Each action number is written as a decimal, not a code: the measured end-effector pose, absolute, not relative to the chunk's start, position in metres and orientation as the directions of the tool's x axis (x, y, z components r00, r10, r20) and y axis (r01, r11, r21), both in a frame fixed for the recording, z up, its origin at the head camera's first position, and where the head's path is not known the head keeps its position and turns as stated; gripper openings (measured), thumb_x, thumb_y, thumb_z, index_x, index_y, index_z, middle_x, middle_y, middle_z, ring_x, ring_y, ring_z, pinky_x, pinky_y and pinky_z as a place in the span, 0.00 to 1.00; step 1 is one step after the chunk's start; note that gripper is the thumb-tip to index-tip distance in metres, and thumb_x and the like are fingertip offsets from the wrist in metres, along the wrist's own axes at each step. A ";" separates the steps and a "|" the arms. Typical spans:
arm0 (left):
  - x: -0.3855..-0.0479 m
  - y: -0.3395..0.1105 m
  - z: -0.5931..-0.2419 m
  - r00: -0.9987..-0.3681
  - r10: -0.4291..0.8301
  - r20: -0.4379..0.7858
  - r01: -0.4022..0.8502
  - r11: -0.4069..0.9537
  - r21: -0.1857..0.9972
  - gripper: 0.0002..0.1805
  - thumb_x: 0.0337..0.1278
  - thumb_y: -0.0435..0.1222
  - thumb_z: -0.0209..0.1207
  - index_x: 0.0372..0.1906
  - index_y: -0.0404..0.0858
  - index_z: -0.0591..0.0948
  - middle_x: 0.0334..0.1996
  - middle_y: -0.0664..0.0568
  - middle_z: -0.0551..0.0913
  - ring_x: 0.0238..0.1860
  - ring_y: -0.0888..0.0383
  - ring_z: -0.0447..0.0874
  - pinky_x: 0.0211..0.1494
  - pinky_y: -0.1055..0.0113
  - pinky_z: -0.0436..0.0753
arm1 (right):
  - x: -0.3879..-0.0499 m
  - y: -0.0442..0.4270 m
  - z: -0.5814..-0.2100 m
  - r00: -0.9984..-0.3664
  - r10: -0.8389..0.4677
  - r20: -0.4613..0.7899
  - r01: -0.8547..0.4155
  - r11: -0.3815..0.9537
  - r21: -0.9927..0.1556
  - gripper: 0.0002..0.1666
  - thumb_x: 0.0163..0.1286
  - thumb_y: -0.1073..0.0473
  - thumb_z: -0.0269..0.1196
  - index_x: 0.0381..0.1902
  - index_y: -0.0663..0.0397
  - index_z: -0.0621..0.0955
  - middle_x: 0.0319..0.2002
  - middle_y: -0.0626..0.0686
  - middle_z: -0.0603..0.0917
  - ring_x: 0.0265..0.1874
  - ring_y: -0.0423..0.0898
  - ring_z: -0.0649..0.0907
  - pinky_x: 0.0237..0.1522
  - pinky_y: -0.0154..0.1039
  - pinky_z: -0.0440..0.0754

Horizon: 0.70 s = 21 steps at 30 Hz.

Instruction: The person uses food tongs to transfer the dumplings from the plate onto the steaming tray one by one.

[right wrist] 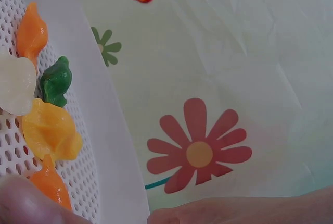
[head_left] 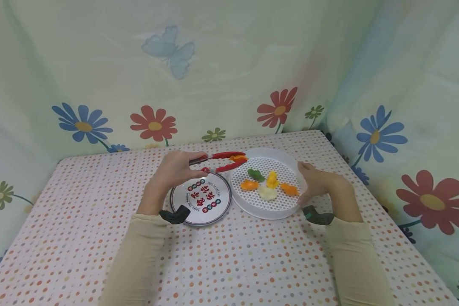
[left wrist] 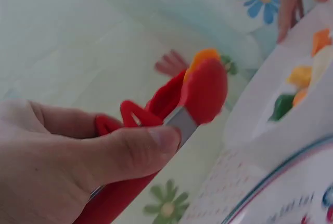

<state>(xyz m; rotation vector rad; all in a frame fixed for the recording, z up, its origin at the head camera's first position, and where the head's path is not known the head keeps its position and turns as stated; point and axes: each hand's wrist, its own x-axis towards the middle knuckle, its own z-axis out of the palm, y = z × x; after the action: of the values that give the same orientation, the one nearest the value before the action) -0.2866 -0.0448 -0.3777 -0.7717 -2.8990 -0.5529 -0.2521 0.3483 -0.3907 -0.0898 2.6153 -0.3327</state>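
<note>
My left hand [head_left: 173, 170] grips a pair of red-tipped tongs [left wrist: 205, 91], which pinch an orange toy piece [head_left: 238, 158] above the left rim of a white perforated steamer basket [head_left: 277, 214]. On the basket's far right side, my right hand [head_left: 316, 182] holds the wall, thumb inside and fingers outside. Inside lie small glossy pieces shaped like dumplings or candies: a green one [right wrist: 56, 81], a yellow one [right wrist: 51, 130], a whitish one [head_left: 267, 193] and two orange ones, one left [head_left: 249, 185] and one right [head_left: 289, 189].
A white plate [head_left: 187, 214] with a dark rim and red lettering lies left of the basket, partly under my left hand. Both sit on a dotted tablecloth [head_left: 229, 263]. A flowered curtain [head_left: 222, 85] hangs behind the table and along its sides.
</note>
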 end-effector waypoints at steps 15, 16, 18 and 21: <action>-0.302 0.066 -0.388 -0.864 0.492 0.108 0.504 0.842 0.192 0.30 0.49 0.50 0.68 0.59 0.49 0.78 0.37 0.55 0.87 0.33 0.58 0.80 0.38 0.65 0.80 | -0.252 0.339 -0.391 -0.871 -0.130 -0.474 -0.037 0.979 -0.201 0.75 0.43 0.42 0.76 0.74 0.67 0.42 0.74 0.69 0.40 0.71 0.69 0.49 0.65 0.68 0.54; -0.302 0.070 -0.388 -0.865 0.490 0.104 0.501 0.843 0.195 0.29 0.49 0.50 0.67 0.59 0.48 0.78 0.40 0.55 0.87 0.35 0.57 0.80 0.39 0.65 0.81 | -0.252 0.339 -0.390 -0.870 -0.127 -0.476 -0.033 0.979 -0.201 0.75 0.44 0.43 0.76 0.74 0.66 0.42 0.74 0.69 0.40 0.71 0.69 0.49 0.66 0.68 0.55; -0.301 0.078 -0.389 -0.866 0.490 0.096 0.499 0.844 0.196 0.28 0.49 0.50 0.67 0.57 0.47 0.79 0.43 0.54 0.87 0.38 0.56 0.82 0.40 0.63 0.82 | -0.252 0.341 -0.390 -0.871 -0.118 -0.476 -0.022 0.979 -0.201 0.76 0.43 0.43 0.76 0.74 0.66 0.42 0.74 0.68 0.40 0.71 0.68 0.49 0.66 0.67 0.55; -0.300 0.088 -0.391 -0.866 0.491 0.090 0.500 0.847 0.182 0.26 0.49 0.51 0.67 0.55 0.47 0.81 0.42 0.54 0.86 0.37 0.56 0.82 0.39 0.64 0.82 | -0.251 0.345 -0.390 -0.873 -0.103 -0.476 -0.004 0.979 -0.204 0.77 0.42 0.42 0.77 0.74 0.66 0.42 0.74 0.68 0.40 0.71 0.69 0.49 0.66 0.67 0.54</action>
<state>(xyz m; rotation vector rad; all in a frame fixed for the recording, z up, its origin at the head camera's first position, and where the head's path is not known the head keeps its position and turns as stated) -0.3003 0.0875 -0.3907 -0.7997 -2.9801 -0.3102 -0.2505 0.3445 -0.3895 -0.0760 2.6215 -0.2688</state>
